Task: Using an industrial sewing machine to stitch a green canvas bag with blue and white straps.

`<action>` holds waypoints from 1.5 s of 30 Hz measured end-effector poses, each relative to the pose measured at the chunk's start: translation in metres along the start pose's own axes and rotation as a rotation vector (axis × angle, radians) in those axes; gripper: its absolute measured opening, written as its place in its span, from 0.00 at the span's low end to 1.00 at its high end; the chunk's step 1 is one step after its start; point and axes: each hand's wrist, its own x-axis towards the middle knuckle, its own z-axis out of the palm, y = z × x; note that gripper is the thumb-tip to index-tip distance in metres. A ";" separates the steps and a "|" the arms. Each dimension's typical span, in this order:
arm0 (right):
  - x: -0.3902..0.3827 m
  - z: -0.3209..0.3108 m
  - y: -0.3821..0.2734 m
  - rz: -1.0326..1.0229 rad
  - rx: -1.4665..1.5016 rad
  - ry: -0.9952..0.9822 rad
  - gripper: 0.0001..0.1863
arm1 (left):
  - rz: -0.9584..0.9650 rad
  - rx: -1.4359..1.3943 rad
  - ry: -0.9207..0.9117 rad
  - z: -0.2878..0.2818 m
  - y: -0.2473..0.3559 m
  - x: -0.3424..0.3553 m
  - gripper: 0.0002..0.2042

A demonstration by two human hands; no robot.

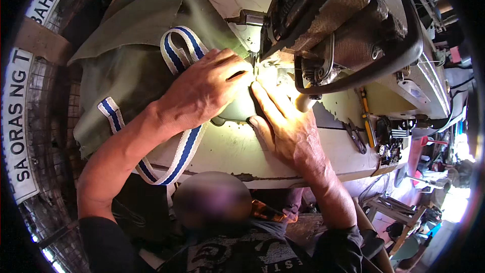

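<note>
Your left hand [220, 78] curls by the sewing machine [348, 45], whether pinching you can't tell; beside it, your right hand [290, 126] lies flat, slightly spread. If the strap [187, 149] under your left forearm [134, 134] snagged, the cloth [238, 107] between your hands could skew. It looks smooth; the strap, woven.

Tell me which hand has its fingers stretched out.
The right hand: its fingers extend toward the sewing machine, while the left hand, over the striped strap, has curled fingers.
</note>
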 end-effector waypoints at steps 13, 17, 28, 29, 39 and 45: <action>0.019 -0.016 0.044 0.216 0.675 0.184 0.13 | -0.051 -0.013 0.018 -0.003 0.004 0.002 0.11; 0.059 0.009 0.086 0.062 0.922 -0.042 0.17 | -0.002 -0.043 0.063 -0.004 0.002 0.002 0.11; 0.030 -0.011 0.062 -0.044 0.271 0.049 0.14 | -0.055 -0.122 -0.009 0.001 -0.004 0.003 0.08; 0.031 -0.011 0.060 -0.070 0.178 -0.015 0.13 | -0.055 -0.124 -0.014 0.001 -0.004 0.003 0.08; 0.031 -0.009 0.050 -0.093 0.309 0.161 0.10 | -0.101 -0.102 -0.012 -0.003 -0.001 0.004 0.10; 0.020 -0.013 0.044 -0.136 0.137 0.162 0.09 | -0.071 -0.092 -0.004 -0.005 0.000 0.005 0.08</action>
